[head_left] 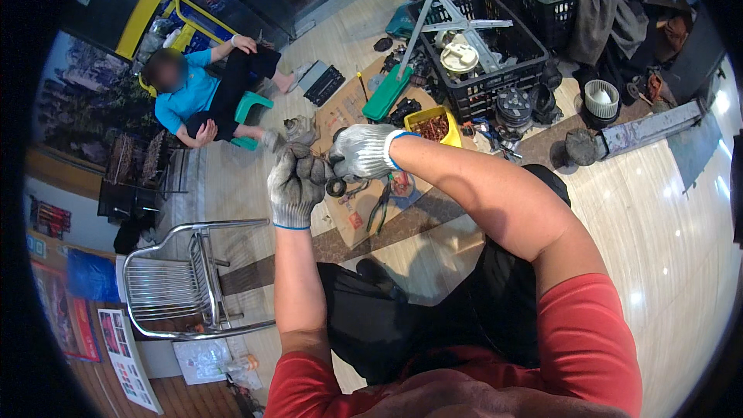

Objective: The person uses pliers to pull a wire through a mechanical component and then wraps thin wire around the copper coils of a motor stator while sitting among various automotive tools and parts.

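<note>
My left hand [296, 186] and my right hand [362, 152], both in grey-white knit work gloves with dark, soiled fingers, meet over a sheet of cardboard [341, 218]. The fingers of each are curled closed, and whatever they grip is hidden by the gloves. Just below where they meet shows a dark ring-shaped part [335, 186]; I cannot tell whether it is held or lies on the cardboard. Dark-handled pliers [378, 207] lie on the cardboard's near right part. A worn metal part [299, 131] sits beyond my left hand.
A yellow bin [434, 125] of copper-coloured scraps stands right of the cardboard, near a green tray-like piece [388, 93]. Black crates [495, 80] of parts stand behind. A metal chair [166, 282] is at left; a person [197, 93] in blue sits on a green stool [251, 108].
</note>
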The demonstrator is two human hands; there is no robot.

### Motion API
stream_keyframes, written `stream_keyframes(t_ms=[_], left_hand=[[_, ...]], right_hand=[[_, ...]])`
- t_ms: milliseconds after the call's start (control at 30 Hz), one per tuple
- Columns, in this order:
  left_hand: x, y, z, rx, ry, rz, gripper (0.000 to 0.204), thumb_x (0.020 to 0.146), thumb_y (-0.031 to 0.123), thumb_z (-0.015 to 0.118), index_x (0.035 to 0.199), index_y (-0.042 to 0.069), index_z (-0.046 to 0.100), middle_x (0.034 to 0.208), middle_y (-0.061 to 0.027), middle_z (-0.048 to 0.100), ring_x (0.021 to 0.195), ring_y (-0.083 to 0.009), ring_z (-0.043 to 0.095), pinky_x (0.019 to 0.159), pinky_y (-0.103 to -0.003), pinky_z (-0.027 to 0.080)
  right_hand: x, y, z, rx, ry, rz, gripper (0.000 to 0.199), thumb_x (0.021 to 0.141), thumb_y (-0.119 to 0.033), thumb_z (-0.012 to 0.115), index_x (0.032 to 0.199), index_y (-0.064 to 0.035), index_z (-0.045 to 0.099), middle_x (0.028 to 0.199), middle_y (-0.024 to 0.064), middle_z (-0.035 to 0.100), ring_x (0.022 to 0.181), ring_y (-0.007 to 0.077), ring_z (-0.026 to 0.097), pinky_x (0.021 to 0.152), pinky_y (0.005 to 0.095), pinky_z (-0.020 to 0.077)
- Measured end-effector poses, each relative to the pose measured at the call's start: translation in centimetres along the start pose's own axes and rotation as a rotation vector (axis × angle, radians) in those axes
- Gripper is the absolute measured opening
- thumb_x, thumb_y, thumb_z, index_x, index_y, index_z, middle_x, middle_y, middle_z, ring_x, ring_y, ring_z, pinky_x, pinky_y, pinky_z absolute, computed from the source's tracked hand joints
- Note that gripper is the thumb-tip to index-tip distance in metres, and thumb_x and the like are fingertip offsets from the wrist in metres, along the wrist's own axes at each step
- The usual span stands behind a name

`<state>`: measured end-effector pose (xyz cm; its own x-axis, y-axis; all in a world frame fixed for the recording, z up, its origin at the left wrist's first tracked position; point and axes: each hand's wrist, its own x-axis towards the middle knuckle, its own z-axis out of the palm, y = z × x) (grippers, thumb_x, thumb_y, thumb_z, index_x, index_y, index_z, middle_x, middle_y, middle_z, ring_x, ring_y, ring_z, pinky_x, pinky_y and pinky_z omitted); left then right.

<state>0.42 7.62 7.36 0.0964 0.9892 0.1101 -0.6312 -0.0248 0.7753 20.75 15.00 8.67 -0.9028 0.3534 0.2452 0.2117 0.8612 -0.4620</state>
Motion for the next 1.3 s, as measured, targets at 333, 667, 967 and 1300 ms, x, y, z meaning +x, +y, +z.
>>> stream_keyframes(t_ms=[333,667,967,1300], left_hand=[[-0.6,0.0,3.7,0.389,-0.041,-0.215,0.025,0.092,0.019,0.057,0.096,-0.005,0.060,0.074,-0.0118,0.061,0.060,-0.0228,0.057,0.057,-0.035,0.048],[-0.6,-0.1,7.4,1.055,0.075,-0.417,0.026,0.091,0.022,0.059,0.095,-0.004,0.065,0.073,-0.0062,0.064,0.058,-0.0101,0.055,0.051,-0.023,0.042],[-0.3,-1.7,3.8,1.260,0.083,-0.279,0.037,0.091,0.032,0.060,0.101,-0.003,0.066,0.074,-0.0053,0.063,0.060,-0.0089,0.052,0.054,-0.025,0.041],[0.2,-2.2,2.6,1.152,0.203,-0.228,0.037,0.096,0.027,0.056,0.114,-0.006,0.061,0.104,-0.0113,0.067,0.095,-0.0153,0.061,0.085,-0.029,0.047]], right_hand=[[-0.6,0.7,-1.0,-0.051,-0.101,0.183,0.024,0.077,-0.022,0.062,0.085,-0.0008,0.069,0.087,0.0221,0.068,0.083,0.0380,0.066,0.073,0.0433,0.0519],[-0.3,0.4,-1.2,-0.059,-0.093,0.392,0.026,0.073,-0.015,0.062,0.093,-0.0010,0.072,0.098,0.0210,0.069,0.092,0.0346,0.068,0.079,0.0430,0.0543],[-0.2,0.9,-0.8,-0.051,0.040,0.378,0.031,0.087,-0.027,0.051,0.091,-0.0026,0.070,0.094,0.0213,0.068,0.089,0.0375,0.066,0.080,0.0455,0.0511],[-0.6,0.3,-1.2,-0.021,0.213,0.426,0.024,0.082,-0.017,0.054,0.090,-0.0032,0.072,0.096,0.0203,0.069,0.092,0.0351,0.067,0.080,0.0442,0.0531]])
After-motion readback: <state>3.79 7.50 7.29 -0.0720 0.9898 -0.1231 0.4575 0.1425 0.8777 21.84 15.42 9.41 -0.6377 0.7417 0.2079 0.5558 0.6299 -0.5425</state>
